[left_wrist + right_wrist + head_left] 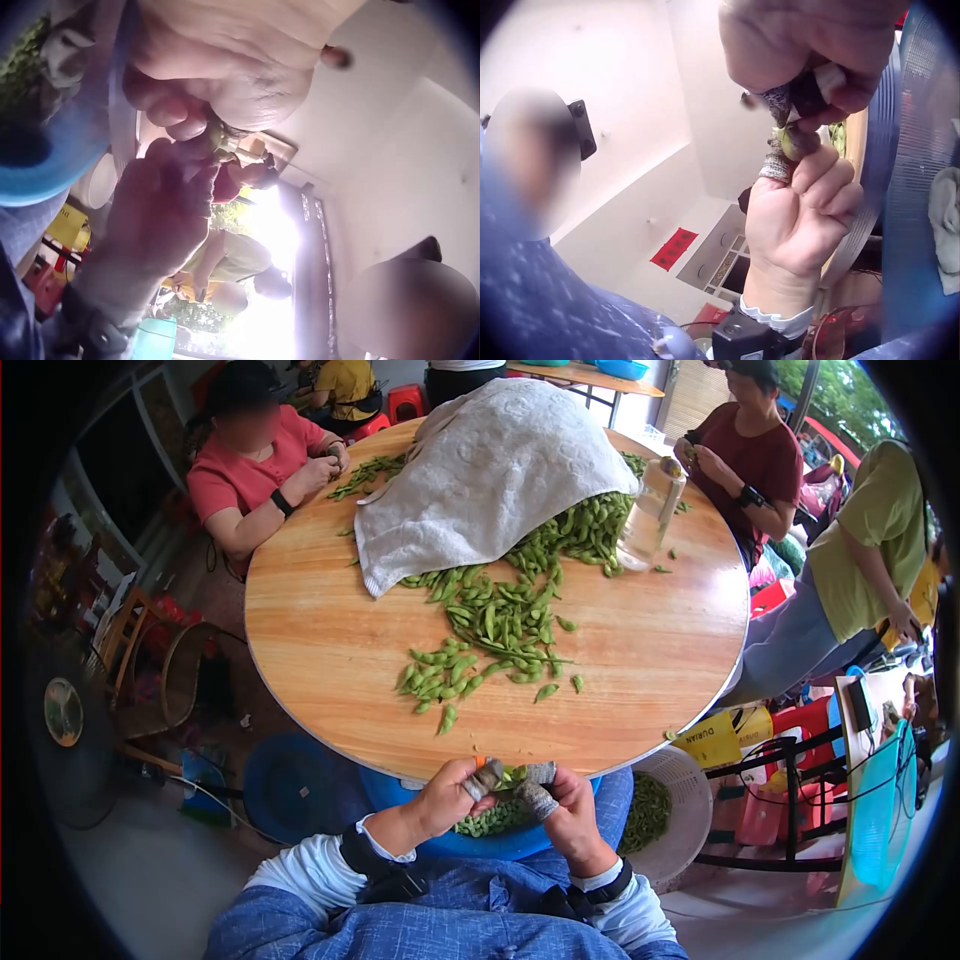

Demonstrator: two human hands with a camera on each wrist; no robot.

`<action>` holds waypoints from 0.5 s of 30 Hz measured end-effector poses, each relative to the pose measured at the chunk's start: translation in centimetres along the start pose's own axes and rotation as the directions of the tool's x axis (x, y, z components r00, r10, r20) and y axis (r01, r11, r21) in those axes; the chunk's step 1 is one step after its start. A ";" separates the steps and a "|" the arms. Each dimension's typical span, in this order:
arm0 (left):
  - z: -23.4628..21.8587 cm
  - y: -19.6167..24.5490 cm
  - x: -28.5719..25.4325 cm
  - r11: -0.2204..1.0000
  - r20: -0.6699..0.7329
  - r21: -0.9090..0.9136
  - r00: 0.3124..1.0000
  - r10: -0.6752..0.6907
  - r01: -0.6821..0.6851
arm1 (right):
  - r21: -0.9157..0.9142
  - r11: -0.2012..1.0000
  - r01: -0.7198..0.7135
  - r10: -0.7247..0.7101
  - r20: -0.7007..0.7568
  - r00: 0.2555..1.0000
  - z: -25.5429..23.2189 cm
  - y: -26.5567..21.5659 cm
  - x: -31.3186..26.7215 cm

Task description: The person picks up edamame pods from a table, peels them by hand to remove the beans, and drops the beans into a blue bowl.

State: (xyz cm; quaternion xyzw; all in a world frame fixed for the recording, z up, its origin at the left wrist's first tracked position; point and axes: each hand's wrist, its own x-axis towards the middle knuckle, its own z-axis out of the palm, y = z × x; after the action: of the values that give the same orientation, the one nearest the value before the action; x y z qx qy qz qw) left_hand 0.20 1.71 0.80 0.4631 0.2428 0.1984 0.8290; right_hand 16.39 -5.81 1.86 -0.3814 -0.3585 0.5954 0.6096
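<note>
Blue fabric (450, 932), fine pale flecks in the weave, lies nearest the head camera, below the near edge of the bench (330, 680). Count: one bench, round, wood-grained, smooth, slightly glossy.

Both grips are at the bench's near edge. Left grip (440, 800): fingers curled, pinching a green pod (788, 142), skin smooth. Right grip (577, 825): fingers bent, pinching at the same pod, fingertips close to those of the left. Finger wraps (537, 798) are gray, rough, knit-like; two visible on the right grip, those on the left partly hidden, count uncertain.

On the bench, far half: one cloth (490, 470), off-white, nubbly, creased, draped over a mound. Pod pile (500, 615): green, curved, bumpy; spills from under the cloth toward the bench's middle, too many to count. One clear vessel (648, 520), smooth and upright, stands on the right part of the bench.

Under the near edge of the bench: one blue basin (430, 844), round, holding pale green pieces. Right of it, below the bench: one white basket (690, 815), perforated wall, green matter inside. Around the bench: two people, one in a coral shirt (240, 475) at the left, one in a dark red shirt (770, 455) at the right.
</note>
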 end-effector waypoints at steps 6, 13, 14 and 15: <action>2.6 2.6 0.1 0.875 0.006 0.445 0.978 0.208 -0.189 | 0.005 0.997 -0.072 0.072 -0.021 0.997 0.1 0.0 0.3; 2.1 2.2 -0.4 0.943 -0.175 0.331 0.984 0.037 0.024 | -0.392 0.918 0.057 -0.077 -0.036 0.996 1.2 -0.5 0.2; 2.3 2.2 -0.4 0.940 -0.180 0.341 0.982 0.057 0.009 | -0.548 0.830 0.105 -0.132 -0.010 0.991 1.0 -0.7 0.2; 2.4 2.2 -0.4 0.936 -0.185 0.352 0.980 0.076 -0.006 | -0.686 0.712 0.149 -0.182 0.025 0.983 0.9 -0.8 0.1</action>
State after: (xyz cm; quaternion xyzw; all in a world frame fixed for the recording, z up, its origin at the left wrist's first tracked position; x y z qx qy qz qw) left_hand 1.09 0.97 3.83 0.5862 0.3447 0.2142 0.7012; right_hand 15.91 -5.67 2.95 -0.5584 -0.5718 0.3557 0.4846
